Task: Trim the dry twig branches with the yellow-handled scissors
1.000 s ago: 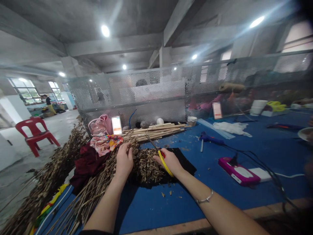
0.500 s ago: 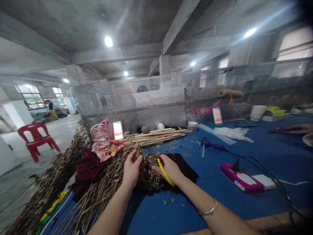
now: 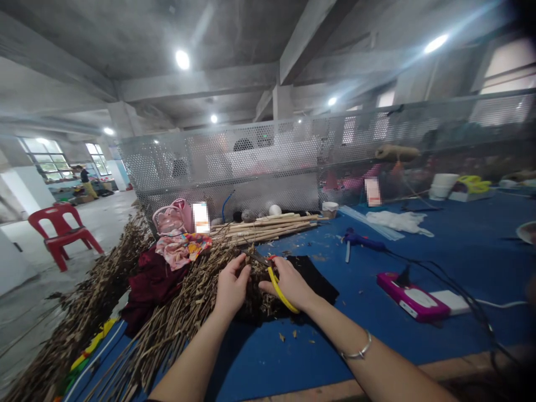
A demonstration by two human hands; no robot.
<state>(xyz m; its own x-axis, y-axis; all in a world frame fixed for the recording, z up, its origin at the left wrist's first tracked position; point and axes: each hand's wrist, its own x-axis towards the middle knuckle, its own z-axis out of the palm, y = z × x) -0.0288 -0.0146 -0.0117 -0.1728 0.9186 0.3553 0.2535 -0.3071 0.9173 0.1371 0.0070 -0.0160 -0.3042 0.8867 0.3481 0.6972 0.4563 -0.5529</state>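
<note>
My right hand (image 3: 292, 283) is closed around scissors (image 3: 280, 293) with yellow handles. Their dark blades point left, close to the fingertips of my left hand (image 3: 233, 285). That left hand has its thumb and fingers bent together at the dried plant stalks (image 3: 196, 290), seemingly pinching a piece mostly hidden by the fingers. Brown stalks with shrivelled leaves lie in a bundle to the left. Under and between my hands, a heap of dry plant bits (image 3: 268, 304) rests on a black cloth (image 3: 316, 279).
On the blue table (image 3: 335, 346) are a glue gun (image 3: 362, 241), a magenta power strip (image 3: 412, 298), wooden sticks (image 3: 268, 230) and a white plastic bag (image 3: 400, 221). Maroon cloth (image 3: 146, 290) lies at left. A perforated metal screen (image 3: 251, 184) stands behind. A red chair (image 3: 62, 231) is on the floor.
My left hand has shifted slightly right, nearer the scissors. The scissor blades now sit lower and flatter beside its fingertips. Another person's hand at the right edge has gone from view.
</note>
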